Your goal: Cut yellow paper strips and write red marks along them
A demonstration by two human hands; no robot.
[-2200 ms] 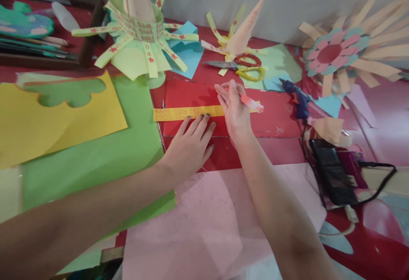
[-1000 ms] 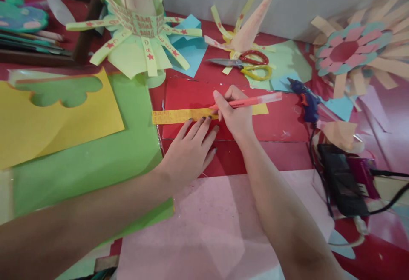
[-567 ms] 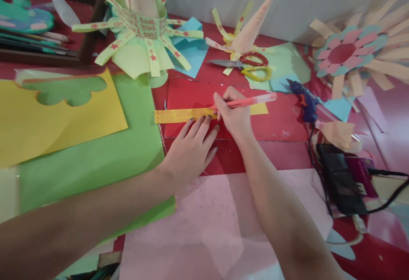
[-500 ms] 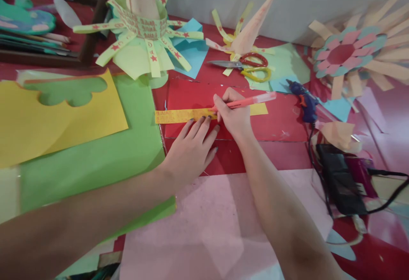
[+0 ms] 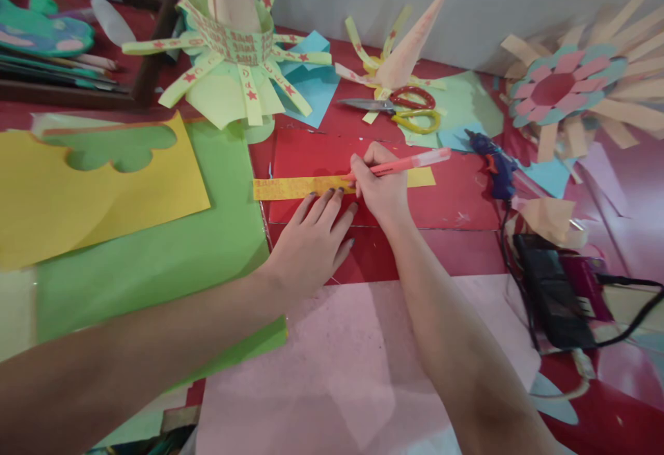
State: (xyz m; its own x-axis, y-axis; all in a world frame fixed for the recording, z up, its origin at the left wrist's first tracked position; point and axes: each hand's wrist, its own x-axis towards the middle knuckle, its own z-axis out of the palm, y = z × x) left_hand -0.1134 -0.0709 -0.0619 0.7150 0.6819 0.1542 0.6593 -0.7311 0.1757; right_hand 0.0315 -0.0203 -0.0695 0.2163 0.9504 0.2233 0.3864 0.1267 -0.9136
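Observation:
A narrow yellow paper strip [image 5: 295,187] lies across a red board [image 5: 451,192], with small reddish marks along its left part. My right hand [image 5: 381,189] grips a pink felt-tip pen [image 5: 399,166], its tip down on the strip near the middle. Flat beside it, my left hand [image 5: 314,237] has its fingers stretched out, and the fingertips press on the strip's lower edge. Part of the strip is hidden under my right hand.
Scissors [image 5: 415,106] lie behind the board, near paper cone shapes [image 5: 415,43]. To the right are a blue glue gun [image 5: 495,168] with its cord and a black device [image 5: 550,289]. Yellow [image 5: 129,199] and green paper [image 5: 155,275] cover the left; a tray [image 5: 140,81] holds tools.
The pen tip and my right hand have shifted very slightly to the right along the strip. My left hand stays in place on the strip.

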